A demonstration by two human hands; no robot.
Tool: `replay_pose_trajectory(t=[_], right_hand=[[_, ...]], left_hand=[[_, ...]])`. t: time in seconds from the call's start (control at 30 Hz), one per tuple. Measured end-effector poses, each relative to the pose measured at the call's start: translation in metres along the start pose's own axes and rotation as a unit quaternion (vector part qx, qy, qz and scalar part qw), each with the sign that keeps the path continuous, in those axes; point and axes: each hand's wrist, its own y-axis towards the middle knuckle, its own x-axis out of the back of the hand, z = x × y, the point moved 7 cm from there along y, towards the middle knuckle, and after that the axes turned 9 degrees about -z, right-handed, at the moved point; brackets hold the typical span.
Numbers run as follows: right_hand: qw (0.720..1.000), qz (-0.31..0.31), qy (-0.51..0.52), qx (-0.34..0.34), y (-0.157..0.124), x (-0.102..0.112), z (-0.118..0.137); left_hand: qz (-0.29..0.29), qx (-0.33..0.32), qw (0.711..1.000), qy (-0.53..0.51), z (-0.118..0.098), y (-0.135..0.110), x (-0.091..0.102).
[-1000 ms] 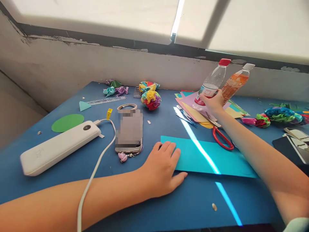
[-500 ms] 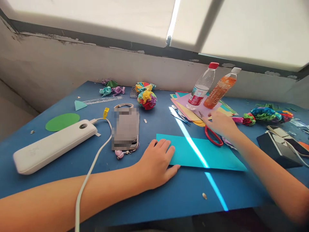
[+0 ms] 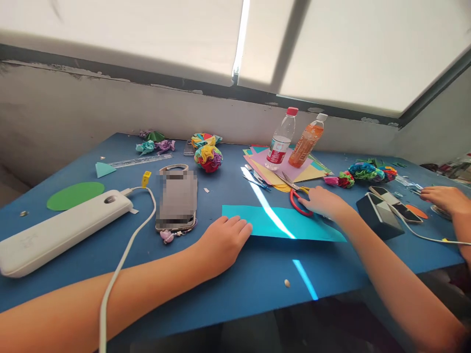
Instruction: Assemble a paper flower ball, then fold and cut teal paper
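My left hand [image 3: 225, 246] grips the left end of a turquoise sheet of paper [image 3: 279, 223], its fingers over the top and its thumb out of sight. The sheet's near edge looks slightly raised from the table. Over the far right part of the sheet, my right hand [image 3: 327, 205] has its fingers closed at the handles of a pair of scissors [image 3: 294, 198], partly hiding them. The red loop shows beside the thumb. The blades point away, over a fanned stack of coloured paper [image 3: 253, 162].
A water bottle [image 3: 281, 139] and an orange drink bottle [image 3: 307, 142] stand on the paper stack. At left lie a phone [image 3: 178, 198] and a white power bank [image 3: 66, 230], its cable crossing my left forearm. Another person's hand [image 3: 447, 198] rests at far right beside a black box [image 3: 379, 218].
My right hand has come down onto the scissors' handles and closed there. My left thumb has gone from view. The view has swung right, bringing in another person's hand.
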Motion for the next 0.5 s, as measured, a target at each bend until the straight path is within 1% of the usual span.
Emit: replay_pose_trajectory(t=[0.07, 0.13, 0.2, 0.27, 0.33, 0.37, 0.43, 0.5], right_hand=[[0.999, 0.037, 0.017, 0.01, 0.004, -0.001, -0.001], [0.998, 0.056, 0.03, 0.023, 0.013, 0.001, 0.0], [0.997, 0.065, 0.034, 0.028, 0.022, 0.002, 0.003], [0.997, 0.066, 0.031, 0.024, 0.028, 0.004, 0.007], [0.997, 0.065, 0.029, 0.017, 0.028, 0.005, 0.011], [0.998, 0.061, 0.028, 0.013, 0.027, 0.007, 0.011], [0.999, 0.039, 0.023, 0.003, 0.021, 0.014, 0.008], [1.0, -0.005, 0.015, -0.008, 0.014, 0.029, 0.001]], left_hand=[[-0.007, -0.001, 1.0, 0.003, 0.002, 0.001, 0.002], [-0.014, -0.009, 1.0, -0.001, 0.004, 0.002, 0.004], [-0.018, -0.047, 0.999, -0.018, 0.002, 0.002, 0.007], [-0.029, -0.099, 0.994, -0.034, -0.003, 0.002, 0.009], [-0.048, -0.144, 0.987, -0.045, -0.007, 0.0, 0.013], [-0.063, -0.153, 0.985, -0.047, -0.008, -0.001, 0.015], [-0.107, -0.139, 0.983, -0.049, -0.008, -0.003, 0.022], [-0.165, -0.085, 0.981, -0.049, -0.003, -0.003, 0.032]])
